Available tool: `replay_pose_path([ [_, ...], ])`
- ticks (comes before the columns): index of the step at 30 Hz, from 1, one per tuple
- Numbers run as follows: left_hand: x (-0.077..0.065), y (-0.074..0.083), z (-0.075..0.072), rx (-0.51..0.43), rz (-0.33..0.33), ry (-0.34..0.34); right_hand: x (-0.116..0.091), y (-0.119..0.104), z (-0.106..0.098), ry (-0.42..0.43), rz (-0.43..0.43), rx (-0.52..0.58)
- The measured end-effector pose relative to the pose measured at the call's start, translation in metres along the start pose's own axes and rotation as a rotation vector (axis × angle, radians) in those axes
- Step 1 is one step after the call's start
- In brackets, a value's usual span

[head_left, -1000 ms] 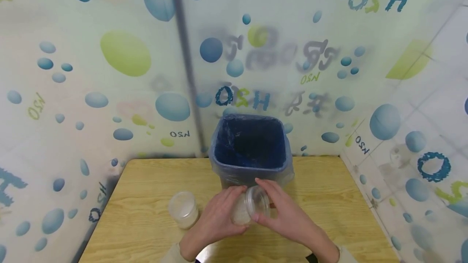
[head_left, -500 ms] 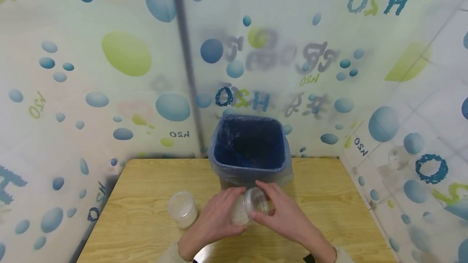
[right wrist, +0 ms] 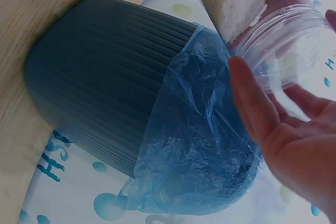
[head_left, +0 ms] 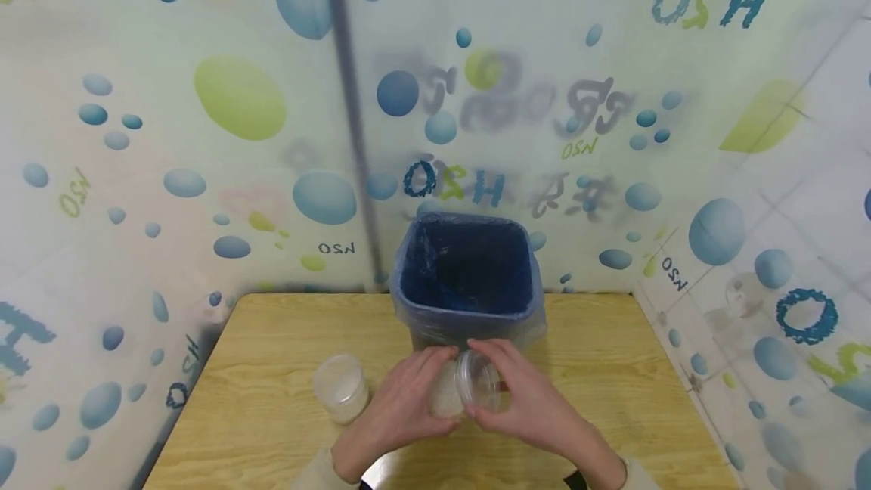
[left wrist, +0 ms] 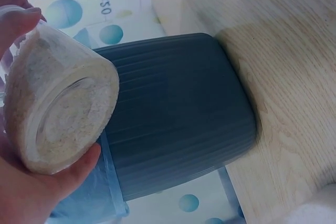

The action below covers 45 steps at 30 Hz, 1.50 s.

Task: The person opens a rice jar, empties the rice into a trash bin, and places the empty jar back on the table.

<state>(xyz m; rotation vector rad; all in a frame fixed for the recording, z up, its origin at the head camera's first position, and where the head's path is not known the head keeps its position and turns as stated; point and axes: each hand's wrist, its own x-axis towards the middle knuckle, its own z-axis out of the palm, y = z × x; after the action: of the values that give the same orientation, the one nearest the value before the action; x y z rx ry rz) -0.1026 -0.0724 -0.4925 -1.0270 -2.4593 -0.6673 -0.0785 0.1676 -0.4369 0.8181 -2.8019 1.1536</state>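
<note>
Over the table, a clear plastic jar [left wrist: 79, 114] with pale, grainy contents lies tilted on its side, its base toward the left hand's side. My left hand [head_left: 408, 399] grips the jar's body, thumb below and fingers over the top. My right hand [head_left: 524, 392] holds the jar's clear, ringed mouth end [right wrist: 283, 40] between thumb and fingers; I cannot tell if those rings are a lid or the bare threaded neck. Left of my left hand, a second clear jar [head_left: 340, 392] with whitish contents stands on the table.
Directly beyond the hands stands a dark blue bin [head_left: 469, 263] with a translucent blue bag [right wrist: 194, 129] folded over its rim. The wooden table [head_left: 272, 339] ends against a wall [head_left: 245, 195] printed with bubbles and letters.
My right thumb and fingers have shifted slightly around the ringed end of the jar. The left hand, the jar's body, the second jar and the bin keep their places.
</note>
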Motion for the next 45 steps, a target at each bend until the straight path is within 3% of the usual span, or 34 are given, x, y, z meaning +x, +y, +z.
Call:
replay_pose_path([
  [6,0.0002,-0.0005,0.0,-0.003,0.004,0.007,-0.0013,0.0044,-0.0016,-0.017,-0.127,0.005],
  [9,0.0002,0.0,-0.0008,-0.011,-0.003,0.002,-0.0022,0.0057,-0.0017,-0.016,-0.131,0.028],
  [16,0.0007,0.0002,-0.0023,-0.029,-0.022,-0.017,-0.0014,0.0016,-0.0023,0.018,0.081,0.219],
  [21,0.0021,0.0,-0.0024,-0.027,-0.03,-0.023,-0.0001,-0.0007,-0.0026,0.048,0.214,0.193],
  [24,0.0029,-0.0004,-0.0027,-0.018,-0.032,-0.02,0.0002,-0.0012,-0.0026,0.052,0.239,0.163],
  [36,0.0003,-0.0015,-0.0026,0.005,-0.047,-0.018,0.0,-0.0037,0.0013,0.033,0.177,0.145],
  [45,-0.0005,-0.0023,-0.0026,0.001,-0.047,-0.005,-0.001,-0.0017,0.0007,0.032,0.034,0.13],
])
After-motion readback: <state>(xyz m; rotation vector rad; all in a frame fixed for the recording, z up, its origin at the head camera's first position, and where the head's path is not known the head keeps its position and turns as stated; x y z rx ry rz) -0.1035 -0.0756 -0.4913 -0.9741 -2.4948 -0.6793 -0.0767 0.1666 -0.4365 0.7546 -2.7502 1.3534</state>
